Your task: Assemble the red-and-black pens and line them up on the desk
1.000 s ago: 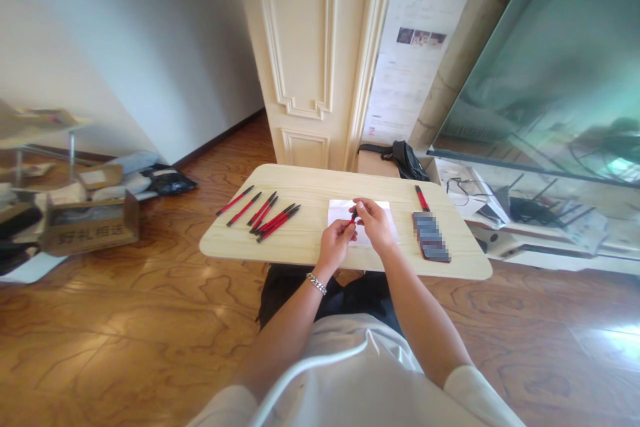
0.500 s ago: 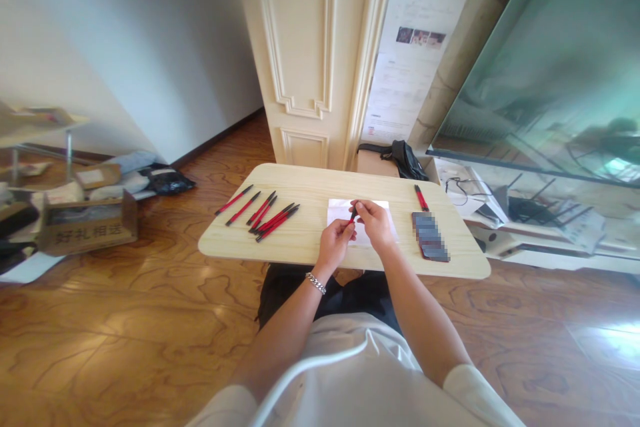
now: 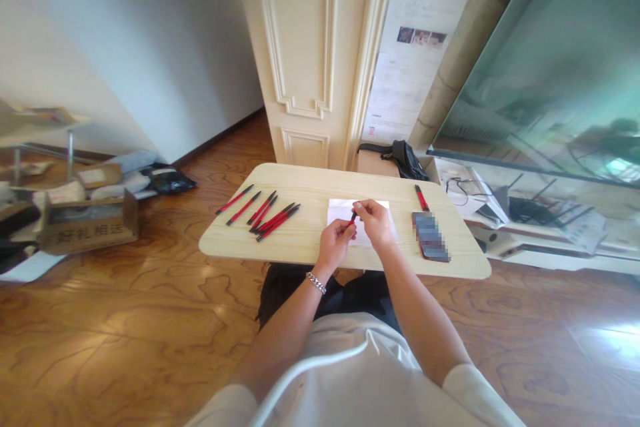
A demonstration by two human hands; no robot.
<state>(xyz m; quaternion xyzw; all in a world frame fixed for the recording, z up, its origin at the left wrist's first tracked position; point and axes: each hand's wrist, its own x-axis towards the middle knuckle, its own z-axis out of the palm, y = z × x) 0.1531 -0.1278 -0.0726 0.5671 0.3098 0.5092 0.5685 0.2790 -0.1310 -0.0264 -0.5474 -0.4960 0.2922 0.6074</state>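
Above a white sheet of paper (image 3: 385, 230) I hold a red and black pen (image 3: 353, 217) between my two hands. My left hand (image 3: 336, 240), with a chain bracelet at the wrist, is closed round the red barrel. The thumb and fingers of my right hand (image 3: 374, 219) pinch the pen's black upper end. Part of the pen is hidden by my fingers. Several red and black pens (image 3: 263, 210) lie slanted on the left of the table. Another red and black pen (image 3: 421, 198) lies on the right, beyond a phone (image 3: 431, 240).
The light wooden table (image 3: 310, 180) has rounded corners and stands over my lap. A cream door panel (image 3: 300, 27) rises behind it. A black bag (image 3: 407, 159) lies beyond its far edge. Cardboard boxes (image 3: 87, 223) and parcels are on the floor at left, a large dark screen (image 3: 560, 73) at right.
My right fingers have shifted very slightly at the pen's black end, and a bit more of it shows. My left hand and the things on the table stay put.
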